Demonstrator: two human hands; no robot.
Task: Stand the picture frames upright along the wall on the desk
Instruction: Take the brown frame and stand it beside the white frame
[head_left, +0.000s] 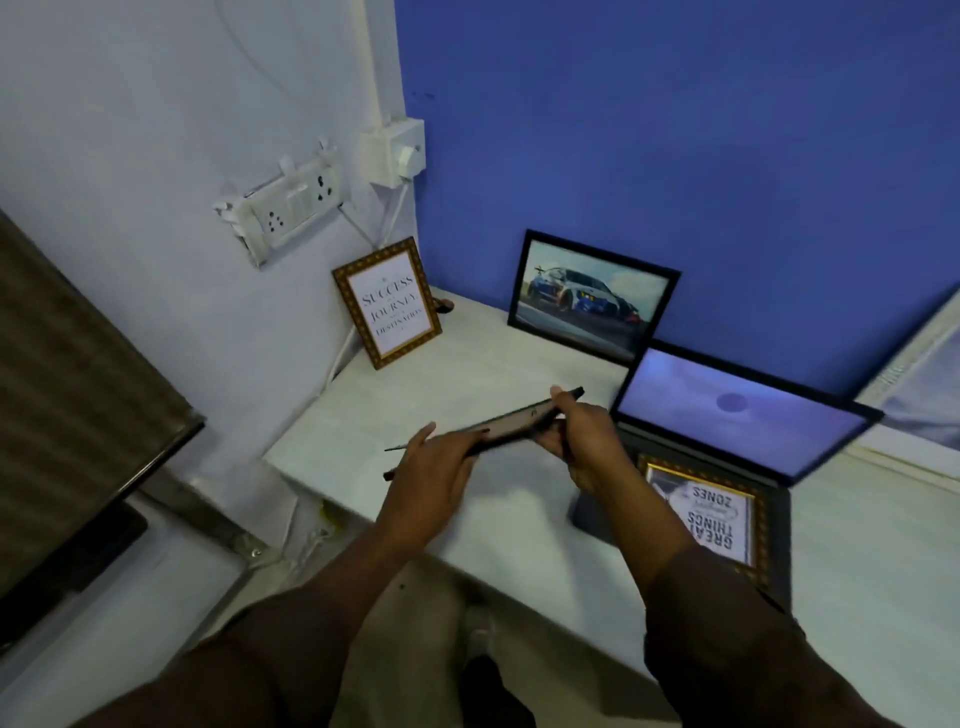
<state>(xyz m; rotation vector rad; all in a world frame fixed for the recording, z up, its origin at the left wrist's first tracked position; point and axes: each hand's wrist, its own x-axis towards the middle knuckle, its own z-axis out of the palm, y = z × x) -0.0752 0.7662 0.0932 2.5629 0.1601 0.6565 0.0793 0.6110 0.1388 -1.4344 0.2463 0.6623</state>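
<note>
2 frames up: gold-bordered quote frame (387, 303) and car photo frame (592, 297), both behind the laptop (737, 415) at the walls. You're on frame 3 (511, 423), edge-on above the surface (415, 395), left hand (434, 480) and right hand (579, 441) fingers clamped on its ends. Next: open its stand, set it by the wall. 4th frame (719, 519) lies flat on the laptop.

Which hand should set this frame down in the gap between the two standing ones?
Probably the right hand: it grips the held frame at its far end, nearest the wall gap; the left hand holds the near end.
</note>
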